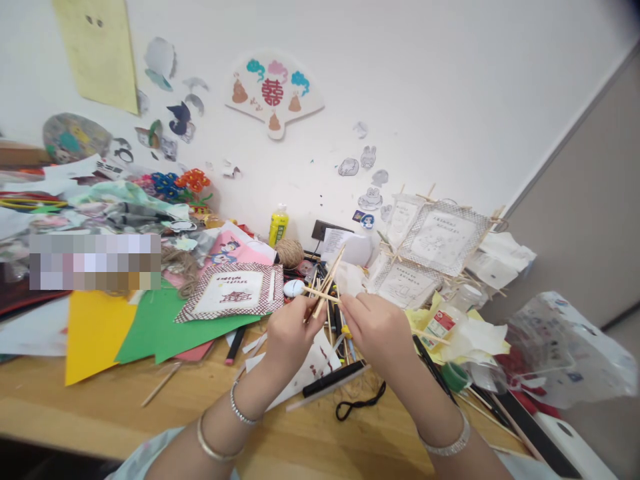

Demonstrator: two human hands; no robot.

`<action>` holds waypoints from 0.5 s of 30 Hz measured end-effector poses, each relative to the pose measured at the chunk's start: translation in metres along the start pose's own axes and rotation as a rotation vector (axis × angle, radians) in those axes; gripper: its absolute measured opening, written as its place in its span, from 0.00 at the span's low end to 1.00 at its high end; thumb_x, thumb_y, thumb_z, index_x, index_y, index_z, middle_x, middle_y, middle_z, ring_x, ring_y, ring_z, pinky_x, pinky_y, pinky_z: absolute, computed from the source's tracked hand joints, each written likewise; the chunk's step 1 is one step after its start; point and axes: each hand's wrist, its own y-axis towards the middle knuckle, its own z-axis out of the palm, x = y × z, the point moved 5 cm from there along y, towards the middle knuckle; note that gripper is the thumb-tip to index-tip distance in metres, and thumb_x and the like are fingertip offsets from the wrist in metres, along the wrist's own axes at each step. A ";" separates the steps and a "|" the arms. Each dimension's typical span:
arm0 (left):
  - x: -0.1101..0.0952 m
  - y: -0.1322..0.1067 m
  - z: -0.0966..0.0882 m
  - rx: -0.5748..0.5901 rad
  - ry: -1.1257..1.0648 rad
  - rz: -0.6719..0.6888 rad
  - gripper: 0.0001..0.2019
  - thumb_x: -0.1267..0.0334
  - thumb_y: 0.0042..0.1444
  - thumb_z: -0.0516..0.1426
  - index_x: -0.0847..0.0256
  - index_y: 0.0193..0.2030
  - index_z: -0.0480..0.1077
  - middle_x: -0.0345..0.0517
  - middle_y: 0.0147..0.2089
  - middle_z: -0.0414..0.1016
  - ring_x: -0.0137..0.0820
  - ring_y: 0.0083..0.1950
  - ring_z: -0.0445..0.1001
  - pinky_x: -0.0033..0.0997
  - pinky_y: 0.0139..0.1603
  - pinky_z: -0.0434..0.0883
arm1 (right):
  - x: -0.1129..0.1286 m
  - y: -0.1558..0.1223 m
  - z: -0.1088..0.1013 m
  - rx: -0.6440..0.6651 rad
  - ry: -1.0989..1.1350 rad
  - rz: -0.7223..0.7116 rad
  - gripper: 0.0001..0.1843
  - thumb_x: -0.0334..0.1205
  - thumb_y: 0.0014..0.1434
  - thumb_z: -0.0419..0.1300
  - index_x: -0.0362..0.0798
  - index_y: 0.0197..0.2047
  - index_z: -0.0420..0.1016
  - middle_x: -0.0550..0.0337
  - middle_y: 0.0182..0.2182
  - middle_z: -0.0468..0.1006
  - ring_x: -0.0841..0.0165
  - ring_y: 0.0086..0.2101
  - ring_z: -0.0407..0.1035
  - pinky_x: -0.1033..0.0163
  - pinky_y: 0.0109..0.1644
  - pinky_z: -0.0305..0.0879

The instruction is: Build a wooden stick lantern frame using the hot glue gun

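The hands [295, 328] [379, 328] partly hide the thin sticks [321, 294].

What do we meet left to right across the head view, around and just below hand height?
Orange-yellow sheet → green paper → left hand → right hand → small green round object → clear plastic bag.

The left forearm [220, 415] and right forearm [433, 403] extend from the lower edge and converge toward the centre. The left hand [294, 337] is held with its fingers curled in a pinch. The right hand [379, 328], near it, pinches likewise (fingertips are largely hidden).
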 end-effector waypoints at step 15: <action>-0.004 0.003 -0.002 -0.020 0.041 0.079 0.15 0.58 0.60 0.49 0.62 0.26 0.67 0.41 0.20 0.72 0.26 0.20 0.70 0.25 0.22 0.62 | -0.001 0.000 0.002 0.031 0.007 0.005 0.15 0.36 0.63 0.48 0.47 0.26 0.69 0.62 0.18 0.67 0.72 0.22 0.58 0.63 0.26 0.42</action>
